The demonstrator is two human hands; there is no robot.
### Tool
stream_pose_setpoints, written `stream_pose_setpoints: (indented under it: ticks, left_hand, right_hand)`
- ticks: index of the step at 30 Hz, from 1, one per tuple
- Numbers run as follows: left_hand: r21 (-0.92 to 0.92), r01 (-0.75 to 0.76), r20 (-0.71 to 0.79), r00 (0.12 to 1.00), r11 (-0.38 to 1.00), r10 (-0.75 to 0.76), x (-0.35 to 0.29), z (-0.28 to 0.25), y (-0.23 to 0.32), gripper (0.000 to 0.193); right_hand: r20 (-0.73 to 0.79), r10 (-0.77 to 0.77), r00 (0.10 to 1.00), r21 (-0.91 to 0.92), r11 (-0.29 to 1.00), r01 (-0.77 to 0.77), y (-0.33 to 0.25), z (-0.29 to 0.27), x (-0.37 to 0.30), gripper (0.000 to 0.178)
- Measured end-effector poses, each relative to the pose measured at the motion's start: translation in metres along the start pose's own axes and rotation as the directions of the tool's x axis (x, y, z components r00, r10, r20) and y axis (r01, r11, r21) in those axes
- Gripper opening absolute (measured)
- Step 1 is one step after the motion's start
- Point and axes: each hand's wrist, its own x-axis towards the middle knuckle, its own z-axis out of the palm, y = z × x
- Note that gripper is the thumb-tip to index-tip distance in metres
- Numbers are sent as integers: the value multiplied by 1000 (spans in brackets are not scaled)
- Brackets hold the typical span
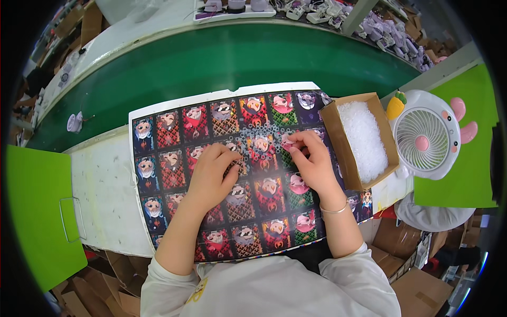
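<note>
A large printed sheet with rows of cartoon character cards lies under both my hands. Small translucent rings are scattered over its upper middle. My left hand rests at the left edge of these rings. Its fingers are bent, with thumb and forefinger close together; whatever lies between the tips is too small to make out. My right hand is on the right of the rings, pinching a small pink piece between thumb and fingers.
An open cardboard box full of clear-white small pieces stands right of the sheet. Beside it is a white fan with pink ears. Beyond lies a green conveyor belt, carrying a small white part. White device parts are heaped behind.
</note>
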Motion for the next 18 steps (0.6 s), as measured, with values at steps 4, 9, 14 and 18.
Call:
stream_pose_setpoints:
  ticks: [4,9,14,18]
  left_hand:
    - [-8,-19,-11,1000,1000,19,0,1,-1,18]
    - [-12,-21,-7,1000,1000,21,0,0,-1,18]
    - [-3,-8,-6,1000,1000,8,-2,0,-2,18]
    - [-14,-20,-9,1000,1000,20,0,1,0,18]
  right_hand:
    - [10,3,1000,-7,1000,-3,2,0,1,20]
    - [25,-12,1000,-6,1000,12,-1,0,1,19]
    - [46,-1,999,-19,1000,1,-2,0,2,18]
    - [36,-17,999,-15,1000,18,-4,-4,2,15]
